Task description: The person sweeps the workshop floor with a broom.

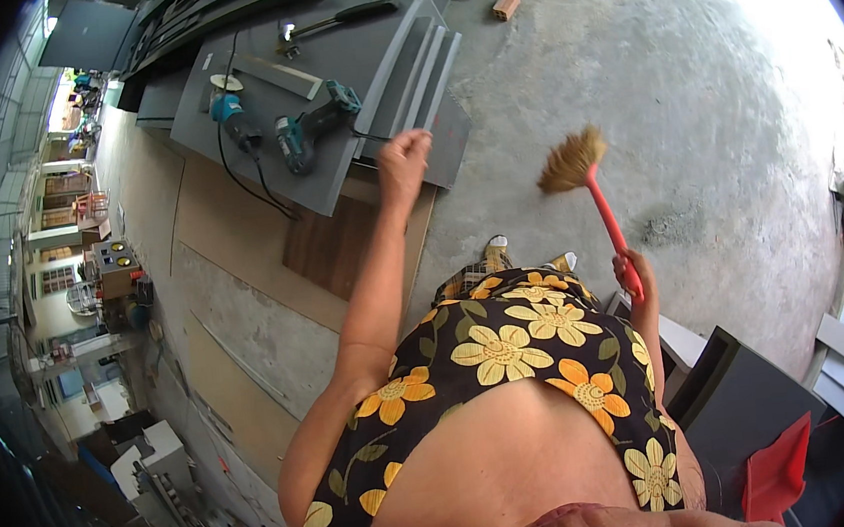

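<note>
My right hand [634, 275] is wrapped round the red handle [611, 217] of a short broom. Its straw-coloured bristles [574, 162] point away from me over the concrete floor. Held out in front, my left hand [405, 160] is closed beside the edge of a stack of grey panels [266, 142]. A thin dark strip meets its fingers; I cannot make out what it is or whether it is gripped. On the stack near that hand lies a teal and black cordless drill [315, 127]. A teal angle grinder [234, 117] with a black cord lies left of it.
A hammer [336, 20] lies farther back on the panels. A small heap of grey debris [670, 227] is on the floor right of the broom. A brick [507, 5] lies far ahead. At lower right are a red dustpan [777, 473] and a dark panel [744, 386].
</note>
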Demonstrator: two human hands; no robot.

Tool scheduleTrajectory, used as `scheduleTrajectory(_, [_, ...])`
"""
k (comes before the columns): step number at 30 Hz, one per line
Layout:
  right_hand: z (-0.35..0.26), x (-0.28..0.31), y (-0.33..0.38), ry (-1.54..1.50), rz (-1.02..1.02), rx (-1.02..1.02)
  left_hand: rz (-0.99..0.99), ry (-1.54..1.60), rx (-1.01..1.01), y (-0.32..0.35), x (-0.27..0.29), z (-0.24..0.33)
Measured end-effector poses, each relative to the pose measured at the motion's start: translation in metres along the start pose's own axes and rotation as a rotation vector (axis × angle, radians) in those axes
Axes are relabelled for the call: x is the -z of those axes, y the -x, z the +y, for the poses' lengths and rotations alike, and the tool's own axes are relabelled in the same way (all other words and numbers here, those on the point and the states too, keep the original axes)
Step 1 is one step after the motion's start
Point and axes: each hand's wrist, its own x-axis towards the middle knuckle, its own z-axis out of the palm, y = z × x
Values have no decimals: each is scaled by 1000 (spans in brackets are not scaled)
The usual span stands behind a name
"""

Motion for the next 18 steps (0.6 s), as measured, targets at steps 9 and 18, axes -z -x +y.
scheduleTrajectory(9, [58,-29,77,141,224,192,414,-559,-324,-154,156,5])
scheduleTrajectory(18, [118,-113,140,109,236,342,259,-878,-86,-213,163,-42])
